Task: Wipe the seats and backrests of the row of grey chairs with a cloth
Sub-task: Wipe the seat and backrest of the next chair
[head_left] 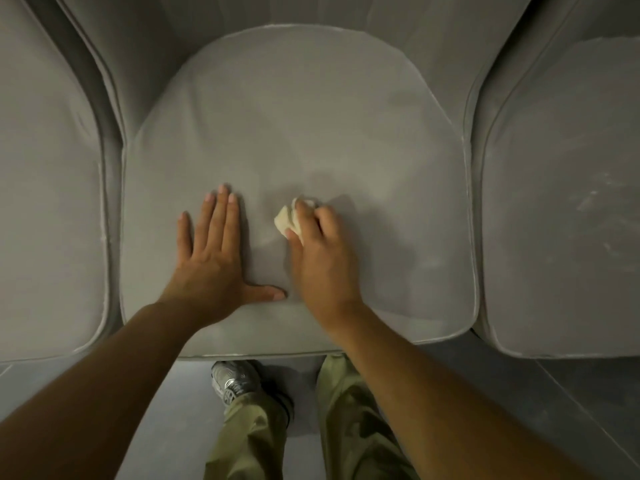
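Note:
A grey cushioned chair seat [298,126] fills the middle of the view, with its backrest [298,12] rising at the top. My left hand [211,251] lies flat on the seat's front left part, fingers straight and thumb spread. My right hand [318,254] grips a small crumpled cream cloth [285,218] and presses it on the seat just right of the left hand. Most of the cloth is hidden under the fingers.
A second grey chair seat [45,202] adjoins on the left and a third [568,202] on the right, its surface showing pale streaks. Below the seat's front edge are the grey floor [173,403], my olive trouser legs [349,427] and a grey shoe [233,379].

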The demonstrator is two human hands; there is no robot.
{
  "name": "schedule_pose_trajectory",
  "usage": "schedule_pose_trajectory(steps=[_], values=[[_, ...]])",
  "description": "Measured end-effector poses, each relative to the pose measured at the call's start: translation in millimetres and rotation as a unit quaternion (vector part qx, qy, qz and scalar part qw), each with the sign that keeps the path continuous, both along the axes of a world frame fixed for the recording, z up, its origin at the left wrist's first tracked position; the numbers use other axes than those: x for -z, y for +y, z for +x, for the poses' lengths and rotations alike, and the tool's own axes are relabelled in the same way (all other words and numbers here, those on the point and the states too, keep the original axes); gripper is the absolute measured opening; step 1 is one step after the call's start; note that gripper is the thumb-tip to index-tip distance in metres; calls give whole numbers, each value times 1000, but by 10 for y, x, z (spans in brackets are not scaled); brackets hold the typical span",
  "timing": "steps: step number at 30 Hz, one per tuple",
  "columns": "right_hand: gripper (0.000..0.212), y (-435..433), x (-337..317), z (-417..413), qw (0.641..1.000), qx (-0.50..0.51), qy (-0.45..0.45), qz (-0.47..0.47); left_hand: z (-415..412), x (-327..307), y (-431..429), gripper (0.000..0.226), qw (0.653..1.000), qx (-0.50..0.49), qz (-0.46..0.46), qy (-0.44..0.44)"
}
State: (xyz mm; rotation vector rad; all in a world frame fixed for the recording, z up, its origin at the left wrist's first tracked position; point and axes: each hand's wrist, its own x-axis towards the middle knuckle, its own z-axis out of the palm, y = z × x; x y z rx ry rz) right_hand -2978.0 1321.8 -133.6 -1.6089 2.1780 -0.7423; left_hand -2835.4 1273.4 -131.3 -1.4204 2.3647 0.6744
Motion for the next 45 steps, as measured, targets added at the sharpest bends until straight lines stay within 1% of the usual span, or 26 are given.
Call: schedule_pose_trajectory(steps=[1,3,6,9,11,13,14,16,17,19,20,21,24,26,27,29,31,33,35,37,38,40,43,45], values=[[33,4,-38,-67,1000,-3,-8,4,-18,-18,23,140,1000,1,4,-2],[33,-31,-88,-284,999,39,-12,-4,-36,-56,74,140,1000,8,8,2],[40,-95,-95,-814,988,151,28,19,28,-86,104,135,1000,8,2,2],[41,-173,-22,-1191,975,202,66,65,235,-89,66,138,1000,-28,1,-13],[42,-235,50,-1063,973,193,94,82,371,-82,63,142,999,-48,3,-23],[41,-206,75,-618,979,159,87,95,431,-72,78,145,998,-51,18,-29],[39,-162,53,-340,985,127,78,88,442,-52,84,143,998,-52,22,-28],[32,-50,-18,155,993,79,80,44,441,-15,77,138,998,-54,21,-23],[30,-1,-46,303,995,59,72,40,442,-13,74,137,998,-51,22,-22],[30,28,-98,369,999,12,8,47,488,-23,82,140,999,-39,22,-15],[31,18,-129,308,999,5,-25,41,534,-33,98,142,999,-28,17,-12],[32,21,-162,222,998,17,-40,38,588,-47,117,141,1000,-14,9,-10],[37,120,-177,-129,991,125,28,28,817,-91,173,138,1000,6,-5,-16],[38,199,-150,-232,979,189,50,54,951,-101,200,139,1000,5,-4,-13],[39,215,-124,-184,975,201,61,69,991,-99,213,139,1000,6,-4,-11],[40,180,-50,108,975,188,77,86,1021,-68,225,137,1000,8,-9,-6],[38,144,5,534,985,137,78,70,1016,-16,228,136,1000,11,-15,-2],[34,128,1,789,991,102,72,45,1020,22,218,139,1000,14,-11,-8],[35,149,-24,799,996,70,46,40,1043,39,204,143,1000,17,5,-17],[36,218,-73,660,997,59,26,35,1058,49,185,138,1000,15,17,-17],[37,271,-98,553,996,80,30,25,1061,42,179,136,999,15,23,-16],[38,402,-136,264,986,155,56,8,1066,22,177,135,999,16,36,-12],[37,595,-163,-166,963,256,73,43,1066,36,182,134,999,14,43,-3],[36,621,-121,-90,955,279,76,61,1063,53,194,134,999,14,37,-1]])
